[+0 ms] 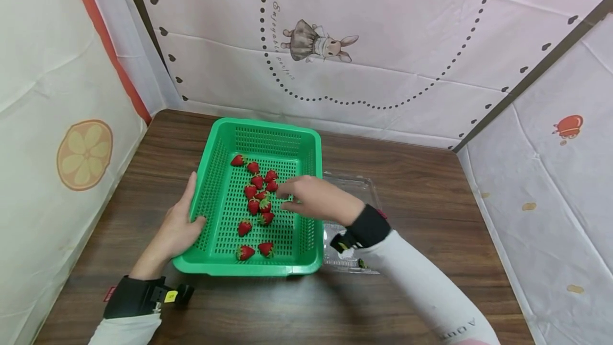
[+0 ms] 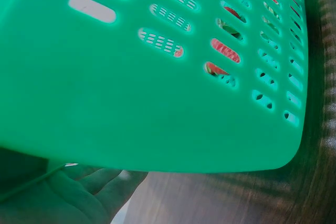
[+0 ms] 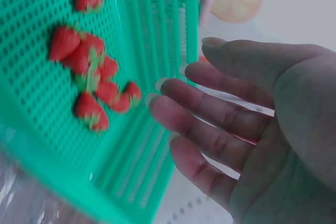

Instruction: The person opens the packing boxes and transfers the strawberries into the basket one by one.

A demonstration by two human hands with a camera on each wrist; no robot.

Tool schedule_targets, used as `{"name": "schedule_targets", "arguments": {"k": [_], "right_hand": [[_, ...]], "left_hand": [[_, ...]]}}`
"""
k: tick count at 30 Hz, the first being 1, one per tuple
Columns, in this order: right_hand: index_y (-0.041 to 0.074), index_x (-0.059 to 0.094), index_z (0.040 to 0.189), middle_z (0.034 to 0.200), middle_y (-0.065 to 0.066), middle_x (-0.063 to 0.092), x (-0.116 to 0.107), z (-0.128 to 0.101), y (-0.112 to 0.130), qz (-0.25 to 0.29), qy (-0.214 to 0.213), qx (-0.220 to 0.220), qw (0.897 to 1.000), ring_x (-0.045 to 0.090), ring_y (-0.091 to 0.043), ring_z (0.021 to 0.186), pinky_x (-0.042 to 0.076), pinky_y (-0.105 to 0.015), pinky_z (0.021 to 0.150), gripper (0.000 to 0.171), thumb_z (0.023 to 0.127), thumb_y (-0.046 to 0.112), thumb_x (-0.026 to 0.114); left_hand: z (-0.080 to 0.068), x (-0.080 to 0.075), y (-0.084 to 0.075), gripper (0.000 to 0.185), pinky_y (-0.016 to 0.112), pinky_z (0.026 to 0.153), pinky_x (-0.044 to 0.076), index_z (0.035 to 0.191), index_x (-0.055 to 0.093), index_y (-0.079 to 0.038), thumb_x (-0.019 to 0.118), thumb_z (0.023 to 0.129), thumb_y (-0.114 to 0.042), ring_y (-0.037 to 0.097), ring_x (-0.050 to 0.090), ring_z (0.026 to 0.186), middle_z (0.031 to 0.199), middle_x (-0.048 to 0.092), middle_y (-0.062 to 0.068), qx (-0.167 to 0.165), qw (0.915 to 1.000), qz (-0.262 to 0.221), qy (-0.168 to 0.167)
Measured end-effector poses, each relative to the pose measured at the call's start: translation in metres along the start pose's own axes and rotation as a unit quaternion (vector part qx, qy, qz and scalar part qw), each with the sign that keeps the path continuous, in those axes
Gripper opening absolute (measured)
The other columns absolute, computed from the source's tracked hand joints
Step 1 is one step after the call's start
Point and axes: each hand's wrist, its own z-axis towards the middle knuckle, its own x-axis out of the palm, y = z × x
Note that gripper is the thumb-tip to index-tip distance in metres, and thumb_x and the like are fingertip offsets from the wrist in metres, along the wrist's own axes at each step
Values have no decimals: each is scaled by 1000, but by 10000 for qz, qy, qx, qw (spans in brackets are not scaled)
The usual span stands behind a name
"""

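A green plastic basket [image 1: 313, 273] with slotted sides stands on the table, with several strawberries [image 1: 257, 181] spread over its mesh floor. My left hand [image 1: 177, 230] rests against the basket's left rim, its fingers fairly straight outside and the thumb lying over the rim. In the left wrist view, the basket wall [image 2: 131, 114] covers most of the frame, and the fingers show below its edge. Over the basket's right part hovers my right hand [image 1: 318, 198]. From the right wrist view, its fingers [image 3: 215, 103] are loosely bent and hold nothing, with the strawberries [image 3: 79, 51] beyond them.
Against the basket's right side lies a clear plastic container [image 1: 351, 188], partly hidden by my right forearm. A bit of green leaf [image 1: 362, 263] lies in its near part. White printed cloths [image 1: 383, 25] hang around the wooden table [image 1: 412, 185].
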Motion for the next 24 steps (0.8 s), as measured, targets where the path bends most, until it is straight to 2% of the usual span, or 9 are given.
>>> {"name": "schedule_targets", "arguments": {"k": [4, 8, 13, 19, 24], "right_hand": [[12, 68, 109, 106, 0, 68, -4, -38, -15, 139, -339, 256, 9990, 63, -10, 93, 50, -26, 81, 17, 96, 19, 60], [12, 69, 103, 98, 2, 69, -1, -69, -28, 139, -419, 572, 9974, 62, -7, 85, 50, -25, 76, 13, 95, 18, 61], [14, 69, 101, 92, 3, 69, 10, -96, -40, 50, -6, 852, 9963, 63, -5, 79, 50, -25, 72, 10, 94, 18, 63], [13, 70, 99, 94, -2, 70, 23, -115, -53, -196, 428, 1019, 9937, 65, -14, 83, 53, -27, 71, 14, 85, 16, 73], [8, 72, 100, 94, -7, 71, 35, -125, -59, -259, 743, 1180, 9899, 65, -18, 82, 53, -30, 70, 19, 81, 11, 76]], "left_hand": [[-1, 0, 0, 97, 57, 87, 44, 150, -23, -34, 46, 91, 2, 53, 40, 128, 157, 11, 32, -8, 10000, 50, 5], [-1, -1, -1, 98, 52, 84, 45, 149, -23, -35, 47, 91, 1, 52, 43, 127, 157, 13, 32, -33, 9999, 116, -1], [-1, -2, 0, 98, 57, 88, 43, 148, -24, -38, 47, 91, 1, 53, 37, 131, 158, 10, 30, -81, 9999, 77, 18], [0, -1, 1, 98, 51, 84, 45, 148, -24, -37, 46, 92, 0, 53, 42, 127, 158, 11, 30, -62, 9999, 99, 8], [0, 0, 0, 97, 47, 79, 47, 149, -23, -36, 46, 91, 0, 51, 46, 123, 156, 14, 32, -20, 9999, 139, -2]]}}
